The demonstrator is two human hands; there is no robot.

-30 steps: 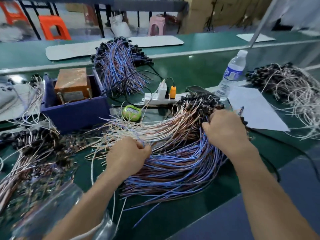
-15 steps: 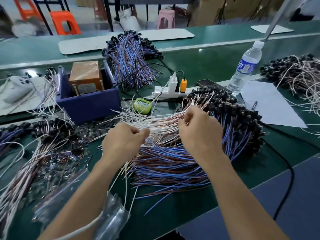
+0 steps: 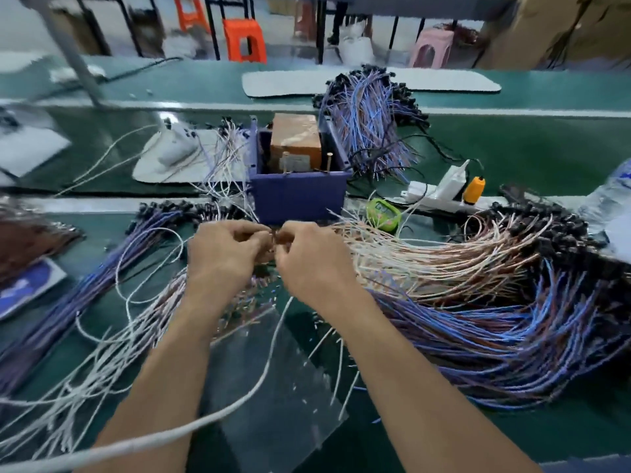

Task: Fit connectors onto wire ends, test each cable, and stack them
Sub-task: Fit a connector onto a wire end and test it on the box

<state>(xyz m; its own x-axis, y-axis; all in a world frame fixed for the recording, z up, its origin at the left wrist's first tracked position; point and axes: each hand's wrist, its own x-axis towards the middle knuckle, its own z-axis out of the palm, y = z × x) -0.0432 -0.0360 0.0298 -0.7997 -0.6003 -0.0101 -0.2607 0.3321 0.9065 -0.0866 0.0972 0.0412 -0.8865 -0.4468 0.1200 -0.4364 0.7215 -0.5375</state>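
My left hand (image 3: 223,254) and my right hand (image 3: 310,261) meet fingertip to fingertip above the green bench, just in front of the blue bin (image 3: 297,196). Both pinch something small between them; a thin wire end shows there, the rest is hidden by my fingers. A large fan of white, brown and blue wires with black connectors (image 3: 478,285) spreads to the right of my right hand. More blue and white wires (image 3: 102,285) lie to the left. A clear plastic bag (image 3: 273,380) lies flat under my forearms.
The blue bin holds a brown block (image 3: 296,138). Behind it lies another blue wire bundle (image 3: 368,124). A white power strip with an orange plug (image 3: 473,191), a green gadget (image 3: 382,213) and a water bottle (image 3: 607,196) stand at the right.
My view has swung to the left. Both hands left the big wire bundle and came together in front of the blue bin, now pinching a small piece between them.
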